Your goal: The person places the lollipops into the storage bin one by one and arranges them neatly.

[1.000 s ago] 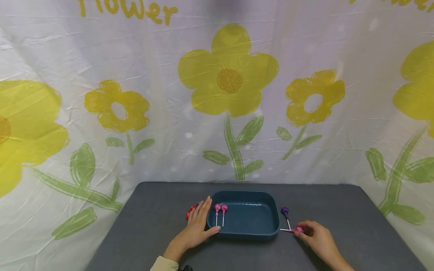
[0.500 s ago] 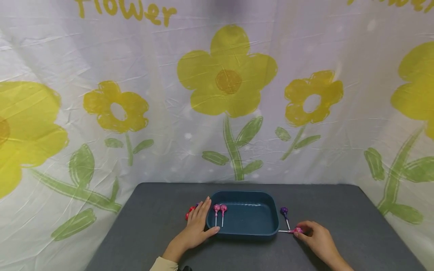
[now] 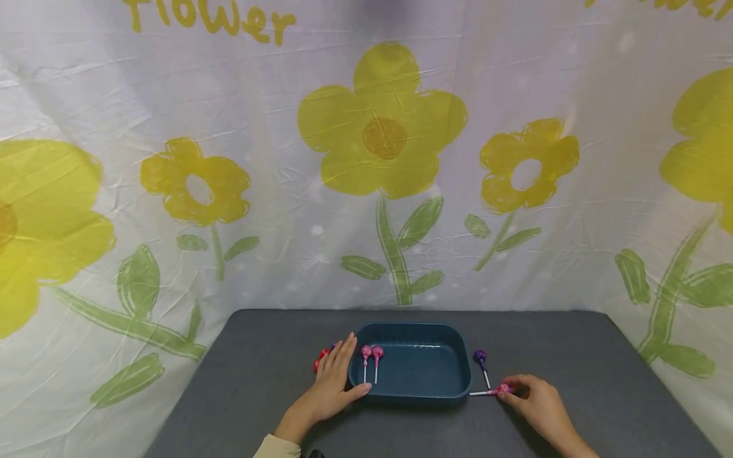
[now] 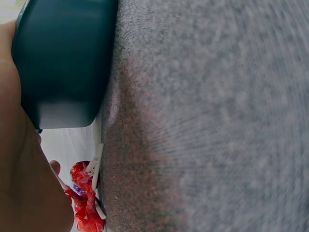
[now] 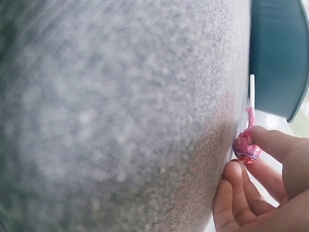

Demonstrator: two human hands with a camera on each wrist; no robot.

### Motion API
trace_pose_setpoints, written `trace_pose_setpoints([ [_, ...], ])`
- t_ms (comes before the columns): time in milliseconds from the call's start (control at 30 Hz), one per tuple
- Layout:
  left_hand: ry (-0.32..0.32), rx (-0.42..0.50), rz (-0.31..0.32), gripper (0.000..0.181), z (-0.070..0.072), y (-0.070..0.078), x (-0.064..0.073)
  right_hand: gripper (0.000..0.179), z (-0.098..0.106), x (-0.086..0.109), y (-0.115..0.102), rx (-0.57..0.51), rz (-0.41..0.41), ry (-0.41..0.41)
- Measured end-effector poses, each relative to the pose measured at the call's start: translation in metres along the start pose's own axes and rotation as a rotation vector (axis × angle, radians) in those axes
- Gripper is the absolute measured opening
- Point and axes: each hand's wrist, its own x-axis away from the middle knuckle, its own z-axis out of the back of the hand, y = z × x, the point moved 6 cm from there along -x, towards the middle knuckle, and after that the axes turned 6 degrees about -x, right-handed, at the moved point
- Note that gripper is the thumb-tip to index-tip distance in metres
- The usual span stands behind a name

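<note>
A dark teal tray stands on the table with two pink lollipops lying inside at its left end. My left hand rests along the tray's left side, fingers extended and thumb at the front rim. Right of the tray, my right hand pinches the wrapped head of a pink lollipop between thumb and fingers. Its white stick points left toward the tray's front right corner. Just behind it lies a purple lollipop, its stick ending close to the pink one.
Several red lollipops with a bit of purple among them lie left of the tray, partly hidden by my left hand. The dark grey table ends at a white curtain painted with yellow flowers.
The held lollipop's stick has tilted slightly, its free end dropping a little toward me. The left hand and the tray have stayed put.
</note>
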Motion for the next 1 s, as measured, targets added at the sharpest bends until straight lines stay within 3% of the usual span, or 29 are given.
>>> trace_pose_setpoints([
  [600, 0.0, 0.005, 0.003, 0.096, -0.001, -0.001, 0.001, 0.028, 0.013, -0.005, -0.011, -0.034, 0.042, -0.005],
  [1000, 0.004, 0.003, -0.001, 0.096, -0.001, -0.001, 0.0, 0.031, 0.03, -0.015, -0.031, -0.091, 0.142, 0.023],
])
